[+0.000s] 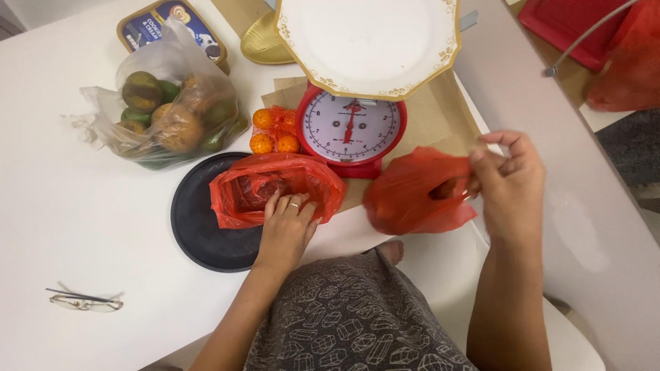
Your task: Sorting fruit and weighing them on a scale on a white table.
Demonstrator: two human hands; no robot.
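both hands were busy with red plastic bags at the near edge of the white table (62,206). left hand (287,223) lay palm down, fingers slightly spread, with the fingertips dipped into the open mouth of a red bag (275,187) that sat on a round black tray (199,220); it pressed the rim flat rather than gripping it. something dark showed inside, though the plastic blurred it too much to tell what. right hand (509,175) was lifted just right of the scale, thumb and forefingers pinched on the edge of a second red bag (416,192), which hung bunched and seemed to hold something small.

as a judgement, the step in hand was the handling of bagged goods beside the red dial scale (350,127), whose white plate (368,45) stood bare on top. a next move would have called for a firmer hold on the pinched bag's rim and a steady left hand so the open bag did not slide off the tray.

farther left sat a clear bag of green and brown fruit (172,113), with a netted bunch of small oranges (275,130) just beside the scale. spectacles (86,300) lay near left.
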